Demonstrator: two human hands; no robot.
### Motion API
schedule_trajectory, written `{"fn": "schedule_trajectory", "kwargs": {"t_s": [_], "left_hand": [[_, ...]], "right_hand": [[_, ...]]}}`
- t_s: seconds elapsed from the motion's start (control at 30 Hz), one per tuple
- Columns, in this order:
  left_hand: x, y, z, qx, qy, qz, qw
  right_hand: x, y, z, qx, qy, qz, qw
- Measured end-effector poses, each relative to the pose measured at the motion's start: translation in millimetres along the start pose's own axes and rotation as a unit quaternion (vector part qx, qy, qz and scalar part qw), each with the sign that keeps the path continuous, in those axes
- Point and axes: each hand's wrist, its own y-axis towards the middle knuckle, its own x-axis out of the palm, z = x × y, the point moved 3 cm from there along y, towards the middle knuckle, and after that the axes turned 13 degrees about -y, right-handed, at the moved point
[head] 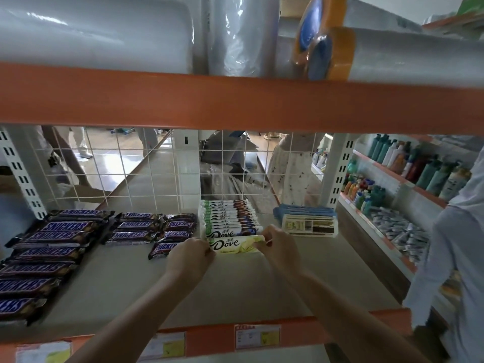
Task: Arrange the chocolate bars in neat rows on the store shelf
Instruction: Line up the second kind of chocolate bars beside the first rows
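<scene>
Both hands meet at the front of a row of white Dove chocolate bars (pixel 229 218) that runs from the wire-grid back of the grey store shelf (pixel 235 289) toward its orange front lip. The left hand (pixel 190 258) pinches the left end of the nearest bar, a white-and-pale-green Dove bar (pixel 235 244), and the right hand (pixel 279 246) pinches its right end, fingers curled onto the wrapper on both sides. The bar's long axis runs left to right, parallel to the bars behind it, and it sits just in front of them, touching or very nearly touching the last one; which it is cannot be made out. Since each hand has one end, neither is nearer than the other, and the likely move is a small push straight back, away from the person, so the bar closes up square with its row. To the left lie rows of dark brown Snickers bars (pixel 47 247), with one loose Snickers bar (pixel 163 249) askew just beside the left hand. To the right a stack of blue-wrapped bars (pixel 307 218) rests near the grid.
</scene>
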Motion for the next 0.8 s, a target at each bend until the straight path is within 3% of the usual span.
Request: {"fn": "schedule_trajectory", "kwargs": {"t_s": [0.8], "left_hand": [[2.5,10.8,-5.0,0.031,0.051,0.033,0.998]], "right_hand": [[0.2,15.7,-0.8,-0.024,-0.026,0.002,0.999]]}}
